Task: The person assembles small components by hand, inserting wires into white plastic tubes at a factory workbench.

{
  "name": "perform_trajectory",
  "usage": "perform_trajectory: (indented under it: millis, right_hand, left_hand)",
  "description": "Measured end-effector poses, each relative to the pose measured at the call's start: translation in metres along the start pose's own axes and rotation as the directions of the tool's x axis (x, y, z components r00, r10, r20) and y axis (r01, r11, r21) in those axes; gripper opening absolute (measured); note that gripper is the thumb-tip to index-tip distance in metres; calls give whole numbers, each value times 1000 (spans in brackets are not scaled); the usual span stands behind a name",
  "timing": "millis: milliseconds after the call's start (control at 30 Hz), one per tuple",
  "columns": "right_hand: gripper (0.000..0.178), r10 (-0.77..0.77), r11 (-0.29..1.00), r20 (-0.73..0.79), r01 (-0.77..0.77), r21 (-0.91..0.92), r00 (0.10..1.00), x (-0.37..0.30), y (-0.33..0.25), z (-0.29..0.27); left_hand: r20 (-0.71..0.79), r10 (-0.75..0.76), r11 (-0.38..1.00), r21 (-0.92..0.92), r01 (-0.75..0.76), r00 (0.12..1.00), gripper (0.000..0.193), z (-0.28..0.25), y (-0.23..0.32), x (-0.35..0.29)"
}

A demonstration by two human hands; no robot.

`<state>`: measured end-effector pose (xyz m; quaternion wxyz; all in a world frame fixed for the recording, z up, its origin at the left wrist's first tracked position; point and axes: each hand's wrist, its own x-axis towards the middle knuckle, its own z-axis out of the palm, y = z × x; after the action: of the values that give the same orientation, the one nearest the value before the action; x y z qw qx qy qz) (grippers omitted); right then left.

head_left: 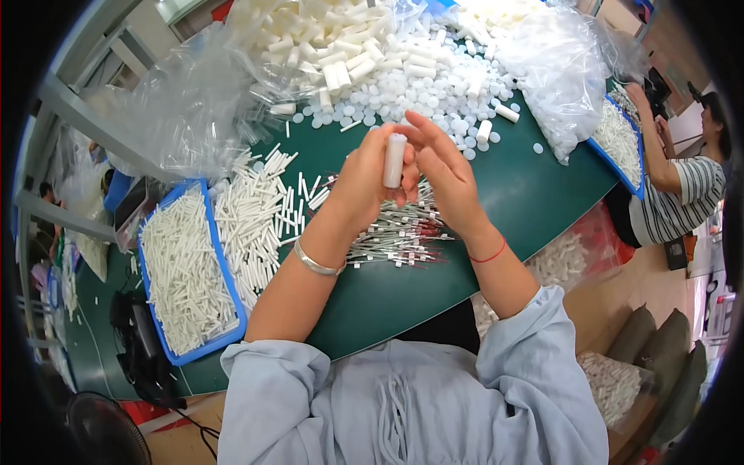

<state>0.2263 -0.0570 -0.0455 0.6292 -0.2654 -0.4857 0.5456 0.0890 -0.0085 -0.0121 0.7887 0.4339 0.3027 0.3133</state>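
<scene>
My left hand (361, 172) is closed round a short, translucent white plastic tube (394, 161), held upright above the green table with its top end showing. Close against its right side is my right hand (448, 177), fingers stretched and partly spread, with nothing visible held in them. Whether its fingertips touch the tube is hard to tell. Below both hands lies a pile of thin swab-like sticks (399, 236) with white tags and dark red ends. Beyond my fingers spreads a heap of round, pale plastic caps (422, 97), with thicker white tubes (341, 71) piled behind.
On the left, a blue tray (208, 350) is full of thin white tubes, and more loose thin tubes (248, 225) lie beside it. Clear plastic bags (554, 77) stand at the back. At right a co-worker (682, 182) sits by another blue tray (637, 184). A black fan (107, 430) is lower left.
</scene>
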Motion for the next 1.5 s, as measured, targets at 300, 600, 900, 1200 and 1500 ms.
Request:
perform_trajectory:
  millis: [300, 600, 900, 1200, 1500]
  right_hand:
    - [67, -352, 524, 215, 382, -761, 911, -4, -6, 11]
    - [62, -450, 268, 255, 401, -876, 856, -46, -39, 12]
    - [55, -175, 619, -450, -257, -742, 876, -239, -76, -26]
    - [66, 88, 48, -692, -697, -716, 717, -417, 3, -85]
    - [27, -237, 406, -368, -252, -878, 899, -198, -84, -47]
  left_hand:
    - [110, -21, 986, -163, 39, 994, 40, -8, 0, -1]
    - [226, -21, 983, -173, 61, 974, 44, 32, -25, -19]
    - [260, -188, 949, 295, 108, 947, 57, 71, -38, -50]
    - [176, 280, 747, 577, -329, 944, 32, 51, -11, -51]
    - [555, 224, -411, 799, -438, 801, 68, 2, -67, -77]
